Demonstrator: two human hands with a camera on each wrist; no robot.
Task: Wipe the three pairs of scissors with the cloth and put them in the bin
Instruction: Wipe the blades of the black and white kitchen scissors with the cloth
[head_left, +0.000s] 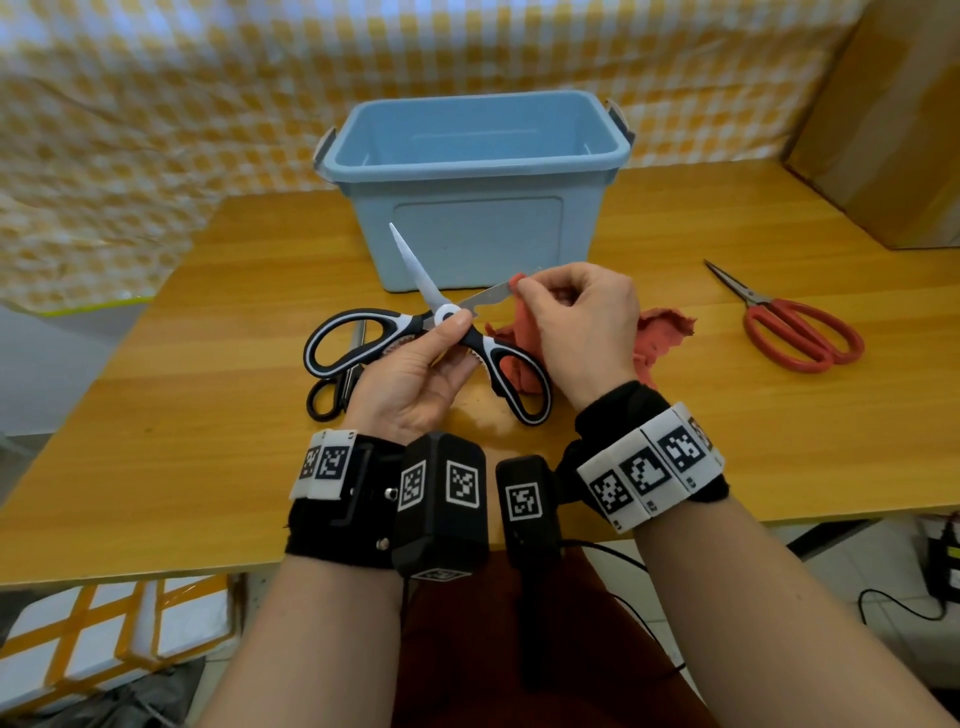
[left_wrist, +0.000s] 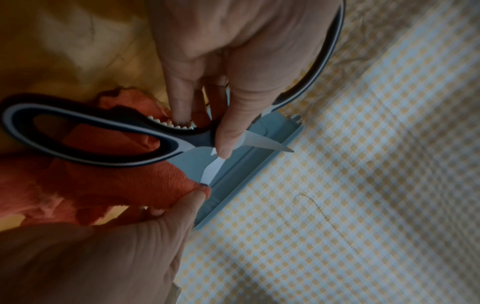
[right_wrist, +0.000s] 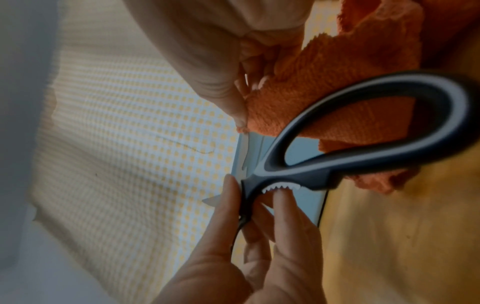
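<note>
My left hand (head_left: 415, 374) pinches the black-and-white kitchen scissors (head_left: 363, 340) at the pivot, blades spread wide above the table. My right hand (head_left: 576, 322) pinches the orange-red cloth (head_left: 660, 338) around the right blade (head_left: 488, 297) near its tip. In the left wrist view the thumb presses the scissors (left_wrist: 109, 144) by the pivot, and the cloth (left_wrist: 116, 185) hangs below. The right wrist view shows the scissors' handle loop (right_wrist: 376, 131) in front of the cloth (right_wrist: 311, 102). Red-handled scissors (head_left: 800, 332) lie at the right. Black scissors (head_left: 332, 395) lie under my left hand. The blue bin (head_left: 478, 192) stands behind, with nothing visible inside.
A wooden table (head_left: 208, 415) carries everything. A yellow checked sheet (head_left: 156, 104) hangs behind it. A cardboard box (head_left: 893, 130) stands at the back right. Cables and a charger (head_left: 945, 566) lie on the floor at the right.
</note>
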